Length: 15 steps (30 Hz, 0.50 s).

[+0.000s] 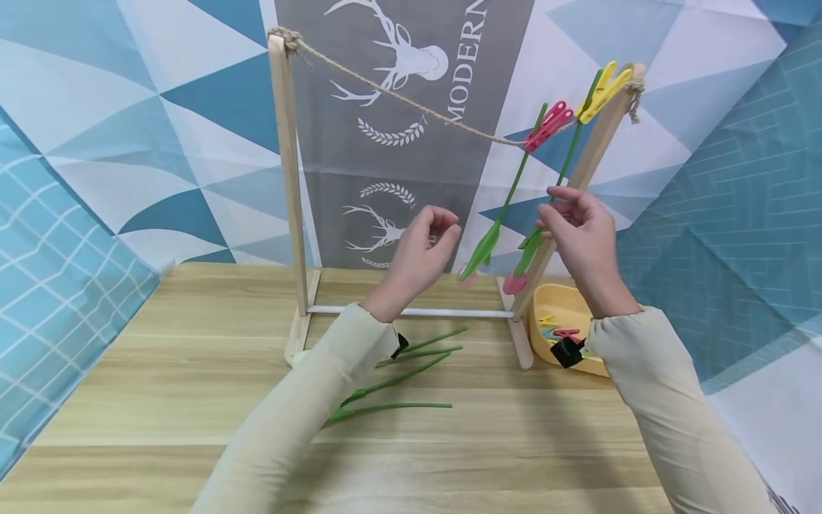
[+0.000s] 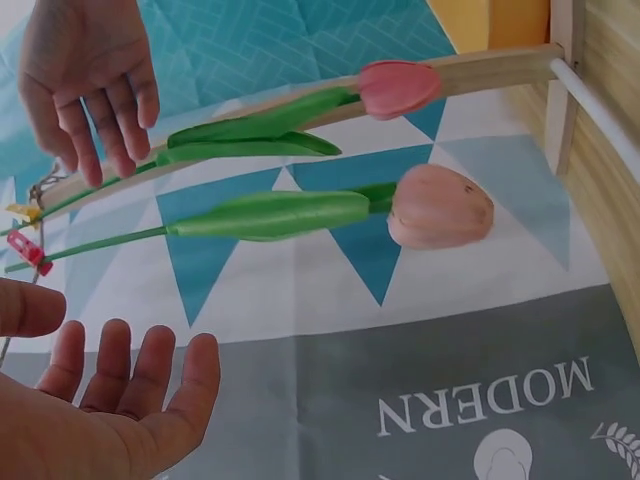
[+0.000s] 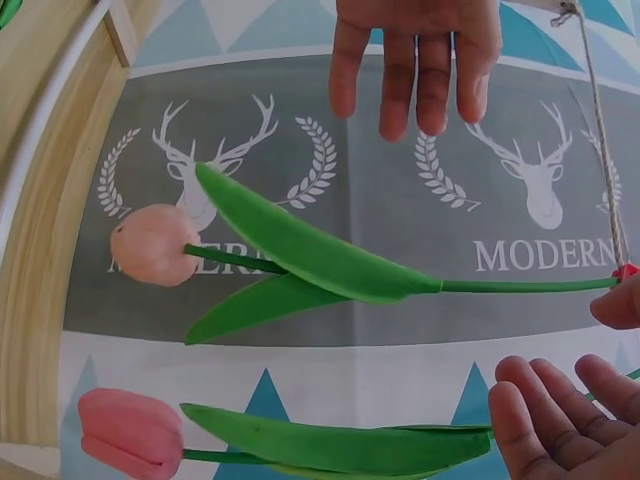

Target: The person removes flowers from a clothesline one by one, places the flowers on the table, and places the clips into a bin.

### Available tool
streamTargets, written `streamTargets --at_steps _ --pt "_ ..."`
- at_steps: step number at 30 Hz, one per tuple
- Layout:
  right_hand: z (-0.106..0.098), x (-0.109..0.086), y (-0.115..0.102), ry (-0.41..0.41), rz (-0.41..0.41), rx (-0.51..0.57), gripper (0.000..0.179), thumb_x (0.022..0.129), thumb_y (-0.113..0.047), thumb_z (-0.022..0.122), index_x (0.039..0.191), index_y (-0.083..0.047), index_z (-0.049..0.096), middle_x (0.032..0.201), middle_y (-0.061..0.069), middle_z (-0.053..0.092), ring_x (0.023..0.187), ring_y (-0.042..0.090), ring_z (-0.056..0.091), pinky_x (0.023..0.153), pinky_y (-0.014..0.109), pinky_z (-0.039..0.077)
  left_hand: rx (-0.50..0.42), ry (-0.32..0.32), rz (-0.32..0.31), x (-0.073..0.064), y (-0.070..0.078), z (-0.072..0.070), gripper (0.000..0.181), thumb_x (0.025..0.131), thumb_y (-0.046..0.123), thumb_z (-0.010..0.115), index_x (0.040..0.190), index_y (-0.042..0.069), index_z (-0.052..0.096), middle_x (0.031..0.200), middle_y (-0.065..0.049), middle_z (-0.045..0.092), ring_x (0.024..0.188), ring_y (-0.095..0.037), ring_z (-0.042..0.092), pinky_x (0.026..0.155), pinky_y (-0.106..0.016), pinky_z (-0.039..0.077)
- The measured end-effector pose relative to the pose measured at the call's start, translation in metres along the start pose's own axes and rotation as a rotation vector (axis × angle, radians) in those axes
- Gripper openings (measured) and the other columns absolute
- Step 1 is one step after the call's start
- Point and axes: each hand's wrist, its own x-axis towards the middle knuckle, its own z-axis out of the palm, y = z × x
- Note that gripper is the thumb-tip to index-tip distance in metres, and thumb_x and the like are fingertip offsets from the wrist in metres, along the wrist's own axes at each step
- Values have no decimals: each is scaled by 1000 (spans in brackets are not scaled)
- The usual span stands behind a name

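Two artificial tulips hang upside down from a rope (image 1: 398, 95). A red clothespin (image 1: 548, 128) clips the stem of the peach tulip (image 2: 440, 207), and a yellow clothespin (image 1: 602, 93) clips that of the pink tulip (image 3: 132, 432). Left of the peach tulip, my left hand (image 1: 422, 250) is raised with loosely bent fingers and nothing in it. My right hand (image 1: 583, 239) is beside the pink tulip's stem and overlaps it in the head view. In the right wrist view its fingers (image 3: 540, 415) are relaxed and spread, gripping nothing.
The rope runs between two wooden posts (image 1: 290, 171) joined low down by a white rod (image 1: 411, 312). More green stems (image 1: 398, 377) lie on the table (image 1: 160, 371), partly hidden by my left sleeve. A yellow basket (image 1: 552, 296) with several clothespins stands at the right post.
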Motion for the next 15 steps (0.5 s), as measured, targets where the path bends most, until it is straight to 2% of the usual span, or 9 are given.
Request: streamTargets --at_steps 6,15 --pt "2 4 -6 4 -29 66 39 91 -30 60 124 -11 54 96 -8 60 86 7 65 75 14 51 -18 1 4 1 2 3 21 93 15 51 109 3 54 96 -5 57 88 -15 52 72 -22 41" --pt "-3 12 -23 33 -103 217 33 89 -24 63 119 -10 56 94 -3 62 83 7 64 74 12 50 -62 -26 25 3 6 7 18 94 15 50 109 6 52 99 -6 56 89 -15 53 76 -25 48"
